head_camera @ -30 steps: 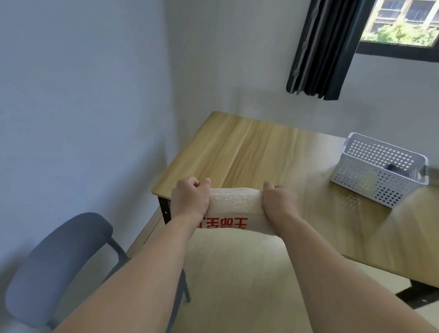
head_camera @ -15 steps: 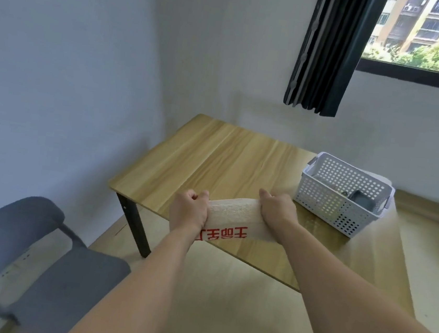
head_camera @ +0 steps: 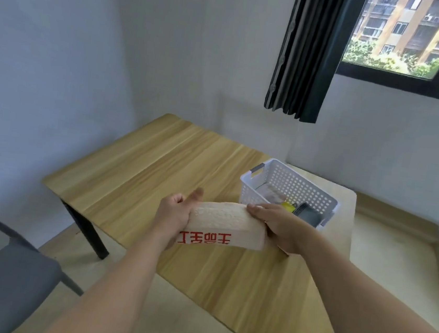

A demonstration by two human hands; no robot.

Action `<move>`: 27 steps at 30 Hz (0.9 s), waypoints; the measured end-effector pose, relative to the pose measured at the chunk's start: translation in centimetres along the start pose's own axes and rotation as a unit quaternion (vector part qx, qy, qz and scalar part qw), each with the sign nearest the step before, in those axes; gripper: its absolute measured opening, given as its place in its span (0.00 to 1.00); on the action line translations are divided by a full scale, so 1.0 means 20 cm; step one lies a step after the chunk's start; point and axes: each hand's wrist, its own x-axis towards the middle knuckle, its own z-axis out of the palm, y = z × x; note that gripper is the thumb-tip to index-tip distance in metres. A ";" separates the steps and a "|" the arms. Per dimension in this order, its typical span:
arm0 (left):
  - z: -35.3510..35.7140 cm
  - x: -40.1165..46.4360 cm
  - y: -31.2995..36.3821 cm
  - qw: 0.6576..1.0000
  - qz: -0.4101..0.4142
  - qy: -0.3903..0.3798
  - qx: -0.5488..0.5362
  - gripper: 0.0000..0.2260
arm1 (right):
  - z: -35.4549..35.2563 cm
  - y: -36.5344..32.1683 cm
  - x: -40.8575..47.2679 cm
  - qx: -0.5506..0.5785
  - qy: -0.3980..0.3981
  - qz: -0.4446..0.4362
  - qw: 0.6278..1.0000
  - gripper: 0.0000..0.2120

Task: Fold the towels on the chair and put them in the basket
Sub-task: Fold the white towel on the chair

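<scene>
Both hands hold a folded white towel (head_camera: 226,226) with red print in the air above the bench (head_camera: 135,173). The left hand (head_camera: 173,213) grasps its left end, thumb raised; the right hand (head_camera: 278,228) grasps its right end. The basket (head_camera: 248,187) sits just beyond, near the bench's far right corner. A grey chair (head_camera: 0,278) stands off the bench's left edge.

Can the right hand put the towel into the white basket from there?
Probably yes. The right hand holds the folded towel at one end, just beside the basket, whose top is open. Nothing stands between them. The left hand at the other end would have to follow or let go.
</scene>
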 end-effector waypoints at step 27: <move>1.57 1.06 -0.08 0.860 -0.089 -0.076 0.497 0.06 | -1.33 -0.01 1.49 -0.636 -0.149 -0.128 0.746 0.17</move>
